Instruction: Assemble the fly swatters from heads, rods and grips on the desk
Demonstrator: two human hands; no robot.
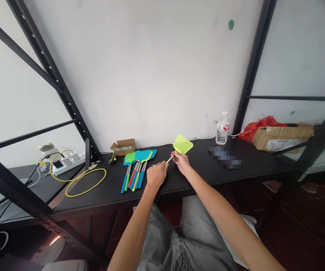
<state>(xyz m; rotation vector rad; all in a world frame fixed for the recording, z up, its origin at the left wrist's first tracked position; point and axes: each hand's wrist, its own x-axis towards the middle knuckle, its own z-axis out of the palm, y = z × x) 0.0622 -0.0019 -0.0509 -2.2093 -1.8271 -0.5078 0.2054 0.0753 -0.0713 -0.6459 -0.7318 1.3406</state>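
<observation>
Left hand knuckles-up on swatter

Both hands hold a lime-green swatter; other swatters lie to their left on the black table.

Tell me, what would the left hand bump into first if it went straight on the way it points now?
The left hand would likely meet the right hand first, since that one holds the same yellow-green fly swatter farther along. Depth is hard to judge from this one view.
</observation>
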